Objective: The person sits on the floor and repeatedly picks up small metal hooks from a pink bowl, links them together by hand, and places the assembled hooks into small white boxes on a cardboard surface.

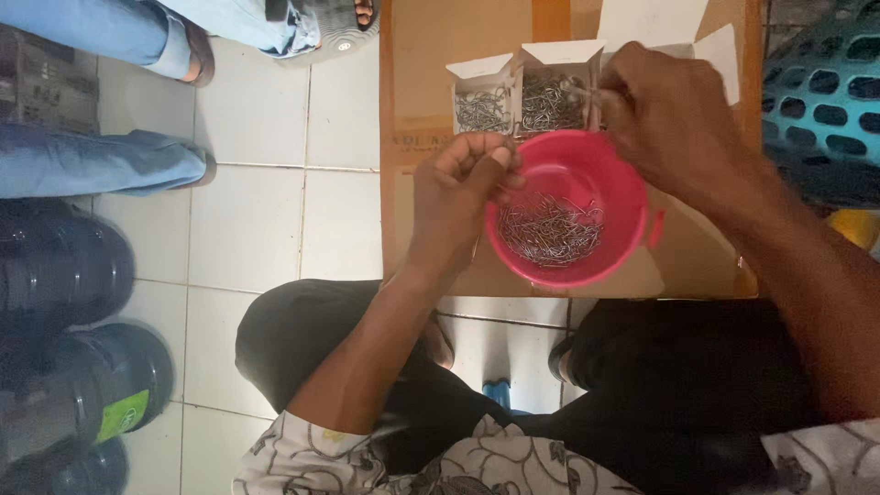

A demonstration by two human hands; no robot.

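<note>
Work appears partly done: two small white cardboard boxes already hold thin bent metal hooks, while a loose tangle of hooks remains in the round pink plastic bowl on the brown cardboard sheet. The left hand, over the bowl's rim, pinches a few hooks. The right hand, at the boxes, is closed; its contents cannot be made out.
</note>
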